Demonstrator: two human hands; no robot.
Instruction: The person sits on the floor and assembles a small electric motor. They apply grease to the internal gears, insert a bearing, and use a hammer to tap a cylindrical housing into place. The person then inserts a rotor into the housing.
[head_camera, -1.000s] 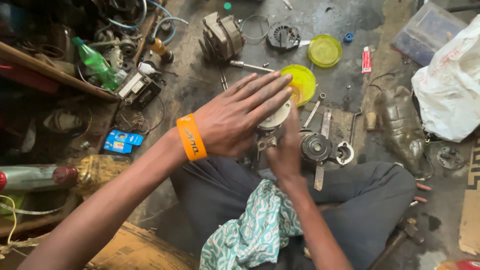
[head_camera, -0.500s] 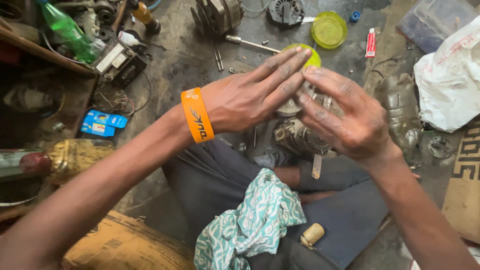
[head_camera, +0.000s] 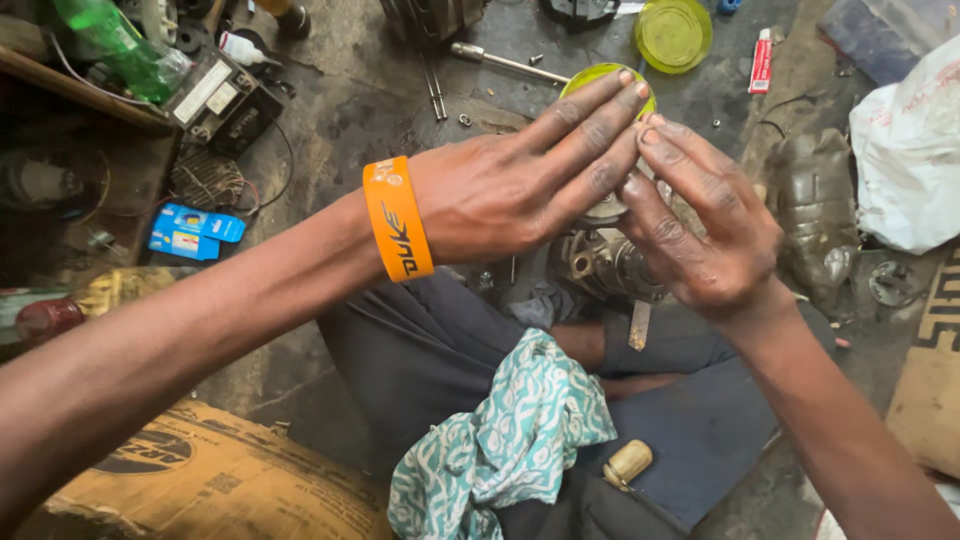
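Between the 2 hands, over the person's lap, sits a grimy metal motor part (head_camera: 605, 262) with a pale round cap on top. Left hand (head_camera: 505, 190) lies flat, fingers straight and spread, palm pressed on the cap: an open grip, clasping nothing. Right hand (head_camera: 700, 225) curves beside it, fingertips touching the left fingers above the cap; whether it pinches anything I cannot tell. Judged from this, the cap is being pressed home, so the next move needs even downward pressure. Around: an orange wristband (head_camera: 398, 218), a patterned cloth (head_camera: 510, 430), a yellow lid (head_camera: 673, 33) on the floor.
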